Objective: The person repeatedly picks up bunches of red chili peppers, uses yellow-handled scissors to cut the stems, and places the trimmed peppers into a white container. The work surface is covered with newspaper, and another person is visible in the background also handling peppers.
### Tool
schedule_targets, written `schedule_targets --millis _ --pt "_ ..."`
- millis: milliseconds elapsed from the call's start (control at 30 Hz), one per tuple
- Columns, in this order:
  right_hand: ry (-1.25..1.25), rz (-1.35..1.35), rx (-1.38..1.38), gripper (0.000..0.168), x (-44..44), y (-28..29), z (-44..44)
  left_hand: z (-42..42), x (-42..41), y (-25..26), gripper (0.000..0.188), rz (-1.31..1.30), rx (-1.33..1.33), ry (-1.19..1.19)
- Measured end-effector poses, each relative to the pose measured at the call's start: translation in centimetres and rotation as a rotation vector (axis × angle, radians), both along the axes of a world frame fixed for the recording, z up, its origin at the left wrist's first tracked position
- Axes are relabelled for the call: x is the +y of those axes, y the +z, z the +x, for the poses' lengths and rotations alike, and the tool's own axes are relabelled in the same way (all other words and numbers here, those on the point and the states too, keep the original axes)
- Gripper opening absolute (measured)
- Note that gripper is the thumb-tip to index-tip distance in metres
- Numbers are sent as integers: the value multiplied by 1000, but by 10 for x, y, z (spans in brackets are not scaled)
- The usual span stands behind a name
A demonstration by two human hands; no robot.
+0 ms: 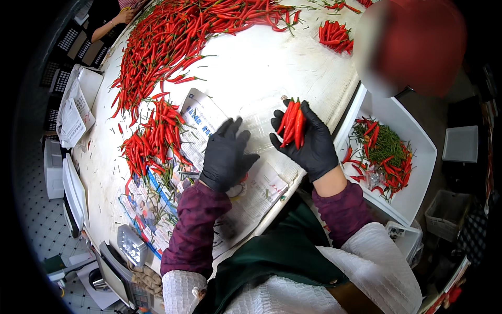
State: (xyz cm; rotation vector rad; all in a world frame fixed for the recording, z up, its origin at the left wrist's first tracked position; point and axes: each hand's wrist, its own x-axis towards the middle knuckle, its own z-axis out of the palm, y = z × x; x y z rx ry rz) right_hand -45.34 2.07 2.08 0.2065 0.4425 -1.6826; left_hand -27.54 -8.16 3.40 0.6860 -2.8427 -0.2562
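In my black-gloved right hand (311, 145) lies a small bundle of red chili peppers (293, 125), tips toward me, with the thumb and fingers curled around it. My left hand (225, 155), also in a black glove, hovers palm down over newspaper (206, 114) with its fingers apart; no pepper shows in them. Between the hands, a clear plastic tray (255, 121) rests on the white table (290, 59). Left of my left hand is a small heap of red chilies (159, 135) with green stems, partly on the newspaper. Cut stem bits (160, 212) are scattered over the paper.
A large chili pile (180, 43) covers the table's far left. Bagged chilies (335, 37) sit at the far right, near a person's red cap (425, 47). At right, a white bin (421, 157) holds stems and peppers. Another person's hand (124, 16) shows top left. A scale (113, 271) stands lower left.
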Motion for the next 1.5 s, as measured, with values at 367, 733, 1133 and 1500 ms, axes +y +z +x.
schedule_targets --millis 367,733,1133,1500 --pt "-35 172 199 34 -28 -2 -2 -17 33 -1 27 71 287 106" --pt "107 -44 189 41 -36 1 -11 -18 8 -3 31 635 720 247" --pt "191 342 2560 67 -45 -11 10 33 43 3 25 691 760 366" --pt "-68 112 2462 32 -18 -9 -7 99 87 -9 23 907 864 642"
